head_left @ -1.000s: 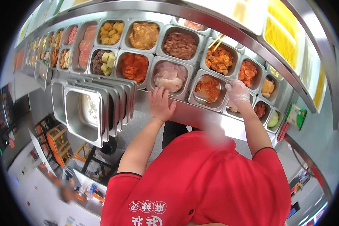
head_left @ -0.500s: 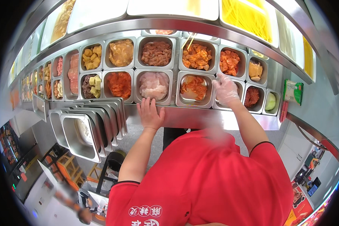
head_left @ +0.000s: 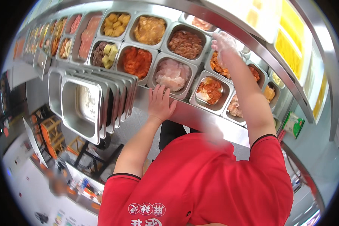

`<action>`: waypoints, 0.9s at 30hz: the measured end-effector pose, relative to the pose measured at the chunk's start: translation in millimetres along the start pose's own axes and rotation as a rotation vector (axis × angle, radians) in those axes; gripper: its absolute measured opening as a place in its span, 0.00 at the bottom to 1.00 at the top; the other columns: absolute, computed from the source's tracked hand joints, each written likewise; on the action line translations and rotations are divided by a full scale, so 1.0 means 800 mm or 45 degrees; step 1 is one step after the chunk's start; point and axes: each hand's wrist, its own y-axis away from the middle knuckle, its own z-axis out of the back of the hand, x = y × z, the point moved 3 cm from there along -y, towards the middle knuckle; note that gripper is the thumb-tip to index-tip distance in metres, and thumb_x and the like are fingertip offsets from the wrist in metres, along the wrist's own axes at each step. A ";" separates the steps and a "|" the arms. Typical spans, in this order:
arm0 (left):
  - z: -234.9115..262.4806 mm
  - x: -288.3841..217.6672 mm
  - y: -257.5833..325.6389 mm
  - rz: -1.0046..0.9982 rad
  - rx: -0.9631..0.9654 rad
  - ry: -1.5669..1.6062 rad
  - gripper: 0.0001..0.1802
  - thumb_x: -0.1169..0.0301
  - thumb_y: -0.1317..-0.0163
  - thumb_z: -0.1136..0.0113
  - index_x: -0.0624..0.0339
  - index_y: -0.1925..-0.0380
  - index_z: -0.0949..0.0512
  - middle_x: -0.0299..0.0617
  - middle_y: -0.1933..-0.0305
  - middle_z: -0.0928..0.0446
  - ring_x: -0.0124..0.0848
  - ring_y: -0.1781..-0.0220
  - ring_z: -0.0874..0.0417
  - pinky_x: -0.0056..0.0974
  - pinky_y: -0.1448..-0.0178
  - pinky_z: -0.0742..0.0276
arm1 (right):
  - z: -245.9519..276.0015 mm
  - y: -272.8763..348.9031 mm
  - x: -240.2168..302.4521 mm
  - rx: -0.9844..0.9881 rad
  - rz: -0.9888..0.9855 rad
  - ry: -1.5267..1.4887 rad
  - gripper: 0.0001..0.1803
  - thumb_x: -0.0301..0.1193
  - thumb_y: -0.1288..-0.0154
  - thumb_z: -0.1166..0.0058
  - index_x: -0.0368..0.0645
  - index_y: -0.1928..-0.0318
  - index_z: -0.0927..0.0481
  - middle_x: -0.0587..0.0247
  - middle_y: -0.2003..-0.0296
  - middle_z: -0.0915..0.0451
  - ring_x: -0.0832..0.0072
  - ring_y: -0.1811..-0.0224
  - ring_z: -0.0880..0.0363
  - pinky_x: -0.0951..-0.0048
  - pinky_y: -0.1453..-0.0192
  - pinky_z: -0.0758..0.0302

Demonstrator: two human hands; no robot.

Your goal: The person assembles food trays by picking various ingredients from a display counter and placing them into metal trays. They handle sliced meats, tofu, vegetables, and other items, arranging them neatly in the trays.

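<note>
My left hand (head_left: 161, 104) lies on the steel counter's front edge, fingers spread. Its fingertips reach the rim of a steel pan holding pale pink sliced meat (head_left: 172, 76). In a clear plastic glove, my right hand (head_left: 226, 46) is over the far side of a pan of orange-red marinated meat (head_left: 219, 66). Its fingers are curled, and whatever they may hold is hidden. Left of it sits a pan of dark brown-red meat (head_left: 185, 44). Beneath my right forearm, nearer me, a pan has a smaller portion of red-orange food (head_left: 209, 91).
Stacked empty steel pans (head_left: 81, 109) stand at the counter's front left. Farther left are pans of yellow chunks (head_left: 116, 24) and red food (head_left: 137, 62). A steel rail (head_left: 260, 49) crosses above the far pans, with yellow noodles (head_left: 290, 49) beyond. A green packet (head_left: 293, 124) lies at right.
My right hand has moved away from the near-row pan, farther and leftward to the orange-red meat pan. My left hand stays at the counter edge. The whole view has turned.
</note>
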 end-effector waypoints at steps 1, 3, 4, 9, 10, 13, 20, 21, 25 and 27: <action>0.001 0.000 0.000 0.001 -0.016 0.012 0.37 0.54 0.41 0.26 0.59 0.35 0.23 0.52 0.26 0.29 0.57 0.20 0.34 0.70 0.16 0.45 | -0.018 -0.011 0.003 -0.034 -0.222 -0.131 0.29 0.41 0.27 0.32 0.39 0.34 0.22 0.50 0.46 0.16 0.66 0.50 0.15 0.63 0.46 0.17; 0.004 0.001 0.000 -0.002 -0.044 0.028 0.36 0.54 0.41 0.26 0.59 0.36 0.23 0.53 0.27 0.29 0.56 0.20 0.33 0.70 0.17 0.43 | -0.032 -0.032 0.011 -0.086 -0.258 -0.128 0.25 0.42 0.27 0.35 0.42 0.37 0.21 0.51 0.47 0.16 0.67 0.54 0.16 0.64 0.47 0.18; 0.005 0.002 0.001 0.007 -0.024 0.032 0.36 0.54 0.41 0.26 0.59 0.36 0.23 0.53 0.27 0.29 0.56 0.21 0.33 0.70 0.17 0.43 | -0.039 -0.041 0.009 -0.065 -0.210 -0.252 0.22 0.42 0.26 0.36 0.43 0.40 0.20 0.53 0.48 0.16 0.69 0.56 0.16 0.64 0.49 0.18; 0.005 0.004 0.002 0.022 -0.035 0.059 0.36 0.53 0.41 0.26 0.60 0.37 0.23 0.53 0.27 0.29 0.56 0.21 0.32 0.70 0.17 0.42 | -0.036 -0.095 0.006 -0.046 -0.145 -0.316 0.21 0.41 0.28 0.36 0.42 0.43 0.20 0.54 0.50 0.17 0.68 0.56 0.17 0.63 0.49 0.18; 0.005 0.005 0.002 0.026 -0.034 0.066 0.36 0.53 0.41 0.26 0.60 0.37 0.23 0.53 0.27 0.29 0.56 0.21 0.32 0.70 0.17 0.42 | -0.036 -0.103 0.007 -0.059 -0.090 -0.206 0.21 0.41 0.28 0.36 0.41 0.43 0.20 0.54 0.51 0.17 0.68 0.56 0.17 0.63 0.49 0.18; 0.003 0.007 0.002 0.014 -0.036 0.072 0.36 0.52 0.41 0.26 0.60 0.37 0.23 0.54 0.27 0.29 0.56 0.21 0.32 0.70 0.17 0.41 | -0.031 -0.114 0.001 -0.071 -0.097 -0.291 0.20 0.40 0.29 0.36 0.41 0.44 0.20 0.54 0.52 0.18 0.68 0.57 0.18 0.63 0.49 0.18; 0.003 0.007 0.001 0.005 -0.069 0.080 0.37 0.53 0.42 0.25 0.60 0.37 0.23 0.54 0.28 0.29 0.56 0.22 0.32 0.70 0.18 0.41 | -0.026 -0.120 0.000 -0.092 -0.037 -0.283 0.19 0.38 0.30 0.35 0.40 0.47 0.19 0.54 0.54 0.19 0.67 0.57 0.19 0.61 0.50 0.19; 0.003 0.007 0.002 0.011 -0.073 0.090 0.37 0.53 0.42 0.25 0.60 0.37 0.23 0.54 0.28 0.28 0.56 0.22 0.32 0.70 0.18 0.41 | -0.025 -0.121 0.000 -0.096 -0.032 -0.276 0.18 0.38 0.31 0.35 0.39 0.48 0.19 0.54 0.55 0.19 0.67 0.57 0.19 0.61 0.50 0.19; 0.006 0.005 0.001 0.010 -0.066 0.093 0.36 0.53 0.42 0.25 0.60 0.38 0.23 0.54 0.28 0.28 0.56 0.22 0.32 0.70 0.18 0.41 | -0.026 -0.122 0.000 -0.106 -0.011 -0.257 0.17 0.37 0.32 0.35 0.39 0.50 0.19 0.54 0.56 0.20 0.66 0.58 0.20 0.60 0.50 0.19; 0.008 0.005 0.000 0.017 -0.066 0.094 0.36 0.53 0.42 0.25 0.60 0.38 0.23 0.54 0.28 0.28 0.56 0.22 0.32 0.70 0.17 0.42 | -0.031 -0.119 -0.001 -0.111 -0.004 -0.245 0.17 0.36 0.32 0.35 0.38 0.50 0.19 0.54 0.57 0.20 0.66 0.58 0.20 0.60 0.50 0.19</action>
